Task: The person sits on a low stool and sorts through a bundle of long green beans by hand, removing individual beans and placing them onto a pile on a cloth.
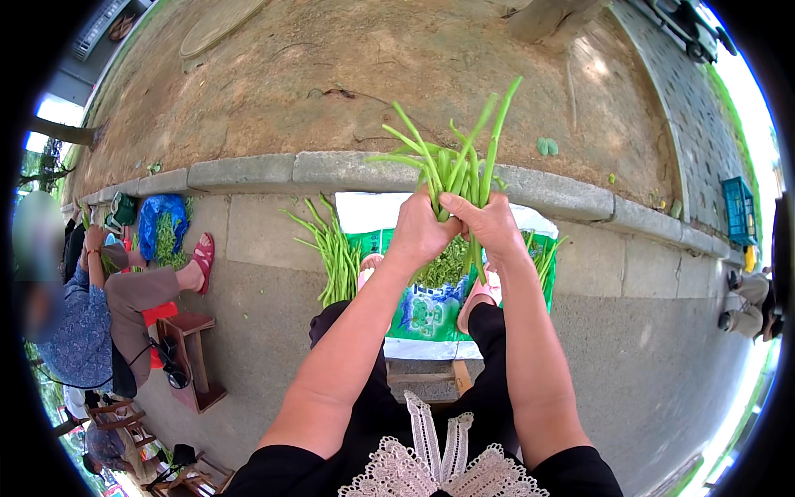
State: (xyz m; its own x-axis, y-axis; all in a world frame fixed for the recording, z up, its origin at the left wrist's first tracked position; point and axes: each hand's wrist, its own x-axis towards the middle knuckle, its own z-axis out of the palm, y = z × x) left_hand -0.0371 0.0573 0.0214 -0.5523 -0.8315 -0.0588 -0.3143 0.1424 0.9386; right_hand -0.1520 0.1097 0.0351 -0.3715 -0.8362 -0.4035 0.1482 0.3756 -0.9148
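Note:
Both of my hands are raised in front of me, close together around one bunch of long green vegetable stalks (468, 166). My left hand (418, 228) is closed around its side of the bunch. My right hand (487, 222) is closed on the same bunch, its thumb across the stalks. The tips fan upward, and a few ends hang below my right hand. Beneath my hands, small green pieces (443, 267) lie heaped on a green and white printed sack (431, 327) between my feet. A larger pile of stalks (333, 261) rests left of it, and more stalks (544, 258) lie at the right.
A stone kerb (248, 172) runs behind the sack, with bare soil beyond. At left, another person (79, 323) sits beside a blue bag (163, 219) of greens and a wooden stool (192, 356). A blue crate (739, 211) stands far right.

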